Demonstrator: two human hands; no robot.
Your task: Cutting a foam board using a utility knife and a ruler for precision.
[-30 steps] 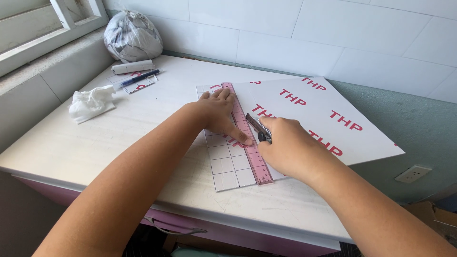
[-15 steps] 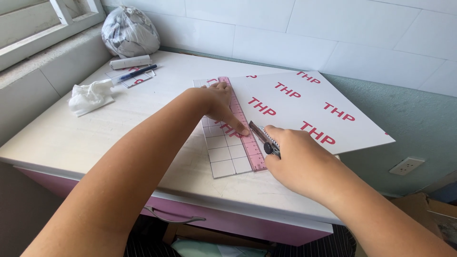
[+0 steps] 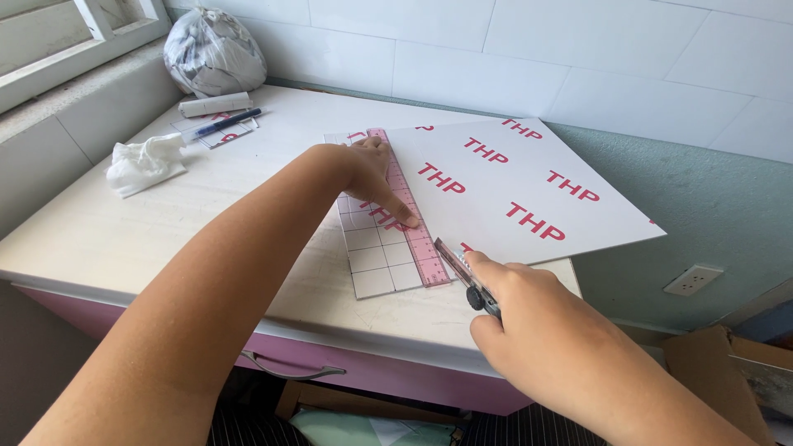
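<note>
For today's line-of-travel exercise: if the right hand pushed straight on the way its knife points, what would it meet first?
Probably the pink ruler: the knife in the right hand aims along its edge, toward the left hand.

A white counter (image 3: 99, 239) stands in the corner of a room. Its front is pink, with a thin curved handle (image 3: 289, 370) on the drawer. Behind it the wall (image 3: 578, 49) has big white tiles. Lower down on the right the wall is pale green, with a white socket (image 3: 692, 279) in it. At the top left is a window (image 3: 74, 33) with a white frame and a wide grey sill. Soft daylight fills the room.
</note>
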